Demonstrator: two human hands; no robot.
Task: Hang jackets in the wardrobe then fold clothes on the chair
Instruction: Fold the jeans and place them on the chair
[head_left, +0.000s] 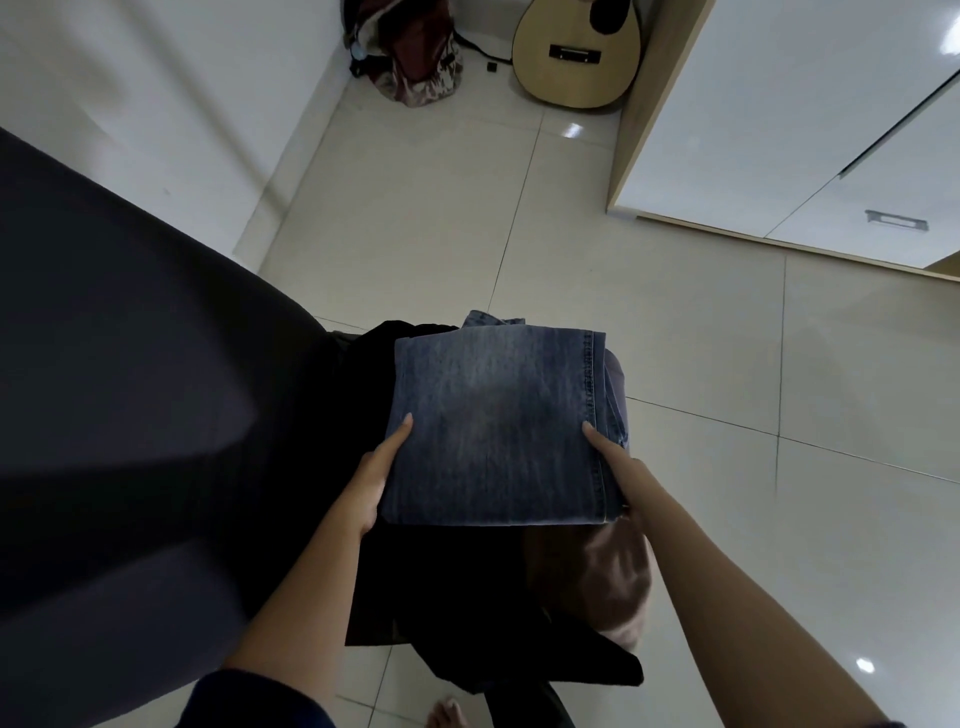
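Because the fingers of both hands are tucked under the denim, only the thumbs show. The left hand (376, 475) grips the left edge of the folded jeans (493, 426) and the right hand (618, 467) grips the right, seamed edge, each with its thumb laid flat on top. Whatever supports the pile beneath cannot be made out: a black garment (441, 587) and a brownish cloth (618, 587) cover it, and the black one drapes down toward the floor. Whether the jeans rest on that pile or are held just above it is unclear.

The jeans sit between the two hands as a flat, roughly square packet of faded blue denim, with a stitched seam down its right side and more layers peeking out at the far edge.

A large dark grey mass (130, 389) fills the left, blurred and hard to identify. An acoustic guitar (576, 57), cut off at the top, leans by the wardrobe (779, 104), which has glossy white doors and a pale wood edge. A crumpled bag (415, 57) lies in the corner on the shiny tiled floor (675, 322). Bare toes (447, 714) show at the bottom edge.
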